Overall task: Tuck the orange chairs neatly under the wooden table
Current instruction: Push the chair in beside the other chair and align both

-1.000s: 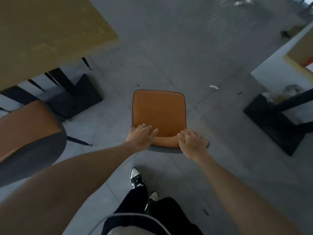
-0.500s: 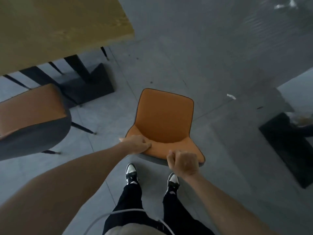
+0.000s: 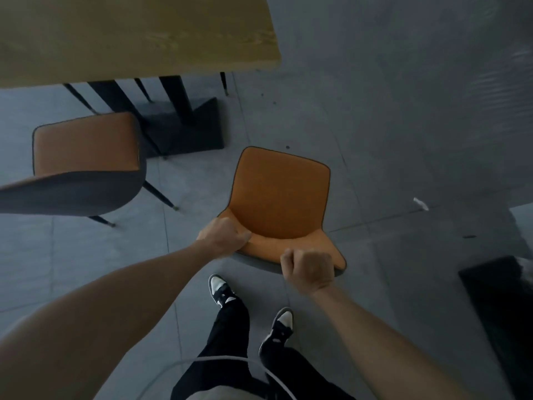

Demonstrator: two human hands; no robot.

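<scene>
Underfoot, grey tiled floor beside wooden table.

Grey tiled floor in dim light, with a white scrap lying on it.

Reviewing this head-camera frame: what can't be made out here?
- Held chair: legs hidden under its seat.
- Left hand, right hand: fingertips curl behind the backrest.
- Second chair: cut off by the left edge.
- Wooden table: cut off top and left.
- White scrap: too small to identify.
</scene>
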